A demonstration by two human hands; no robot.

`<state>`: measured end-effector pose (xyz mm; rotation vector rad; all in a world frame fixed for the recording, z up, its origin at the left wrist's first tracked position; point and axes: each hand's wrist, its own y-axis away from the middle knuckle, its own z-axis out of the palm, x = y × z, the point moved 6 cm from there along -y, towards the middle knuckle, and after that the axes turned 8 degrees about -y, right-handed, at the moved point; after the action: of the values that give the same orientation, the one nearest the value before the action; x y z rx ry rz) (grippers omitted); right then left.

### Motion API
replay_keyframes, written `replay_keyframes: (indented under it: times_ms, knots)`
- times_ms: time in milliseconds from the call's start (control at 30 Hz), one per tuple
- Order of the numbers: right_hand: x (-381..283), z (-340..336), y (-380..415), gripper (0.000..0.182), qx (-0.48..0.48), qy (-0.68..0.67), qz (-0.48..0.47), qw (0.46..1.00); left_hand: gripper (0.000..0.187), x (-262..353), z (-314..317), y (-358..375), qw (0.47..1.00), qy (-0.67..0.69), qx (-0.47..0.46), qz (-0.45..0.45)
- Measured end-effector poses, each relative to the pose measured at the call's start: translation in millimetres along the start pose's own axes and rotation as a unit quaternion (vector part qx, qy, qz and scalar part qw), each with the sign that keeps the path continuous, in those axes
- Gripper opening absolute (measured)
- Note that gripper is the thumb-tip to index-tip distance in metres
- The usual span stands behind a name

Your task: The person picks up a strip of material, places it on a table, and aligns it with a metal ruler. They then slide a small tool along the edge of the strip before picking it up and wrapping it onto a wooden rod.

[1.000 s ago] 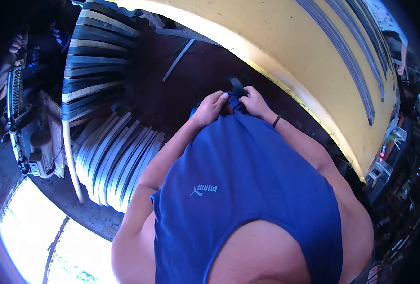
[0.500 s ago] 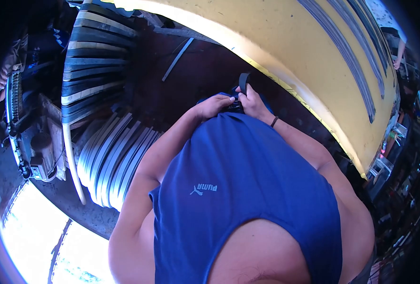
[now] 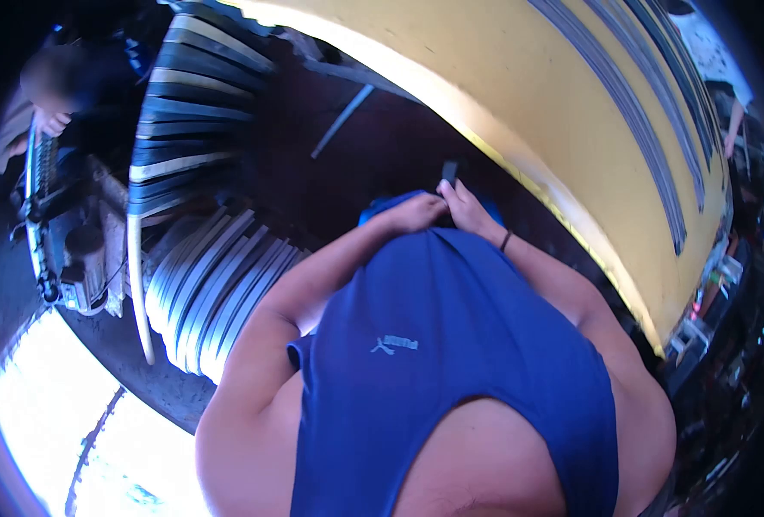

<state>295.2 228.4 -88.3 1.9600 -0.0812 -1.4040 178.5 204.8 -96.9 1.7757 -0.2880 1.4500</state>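
Both hands are together at my waist, by the gathered hem of my blue sleeveless shirt (image 3: 468, 319). My right hand (image 3: 470, 209) is closed on a short dark strap (image 3: 450, 171), whose end sticks up past the thumb. It looks like the end of a belt, but its lower part is hidden. Close beside it, my left hand (image 3: 416, 214) has its fingers curled in at the waist, touching or nearly touching the right hand. Whatever those fingers grip is covered by the hand and the shirt.
A large yellow curved panel (image 3: 520, 112) with grey strips (image 3: 623, 112) spans the upper right. Dark and pale strips (image 3: 197, 103) hang on a rack at left, above a bundle of whitish strips (image 3: 205, 284). Other people show at upper left (image 3: 50, 121) and far right (image 3: 734, 125).
The strap, looped above my right hand before, now shows as a short straight end. Both hands appear slightly lower in view. At upper left, the other person has come further into view.
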Motion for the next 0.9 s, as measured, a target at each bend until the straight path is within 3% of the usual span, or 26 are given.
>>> replay_keyframes:
  times_ms: [133,200,300,333,367,400,500,600,700,733,833,900]
  knots:
    - [10,5,-11,0.061,0.005,-0.058,0.007,0.998,0.041,6,1,-3,0.997,-0.073,0.016,0.021]
    - [38,5,-30,0.068,-0.005,-0.006,-0.01,1.0,0.042,-12,5,-10,0.997,-0.073,0.019,0.013]
    - [21,7,-26,0.071,-0.003,0.022,-0.016,1.0,0.042,-16,1,-13,0.997,-0.074,0.022,0.013]
    - [36,11,-40,0.064,-0.168,0.033,0.028,0.985,0.04,-13,-2,-11,0.999,-0.029,0.016,-0.001]
    - [19,6,-26,0.055,-0.022,0.054,-0.029,0.998,0.04,-12,0,-6,1.0,0.02,0.004,-0.017]
    - [-3,3,-14,0.048,-0.002,0.059,-0.036,0.998,0.044,-7,1,-2,0.999,0.05,-0.014,0.004]
    - [11,-8,-14,0.04,-0.014,-0.015,0.025,0.999,0.05,25,-10,16,0.994,0.017,-0.047,0.1]
    - [18,-21,-8,0.037,0.045,-0.047,0.048,0.997,0.048,38,-21,31,0.994,-0.062,-0.05,0.068]
    - [9,-16,-3,0.033,0.032,-0.122,0.085,0.988,0.046,44,-24,40,0.992,-0.105,-0.052,0.053]
    - [20,-16,-19,0.029,0.054,-0.001,-0.022,0.998,0.045,46,-24,41,0.992,-0.109,-0.05,0.048]
    - [-15,-15,-8,0.029,0.075,0.063,-0.126,0.987,0.043,36,-22,32,0.991,-0.121,-0.042,0.035]
    - [-15,-22,-10,0.029,0.059,0.067,-0.122,0.989,0.042,40,-24,27,0.991,-0.123,-0.04,0.023]
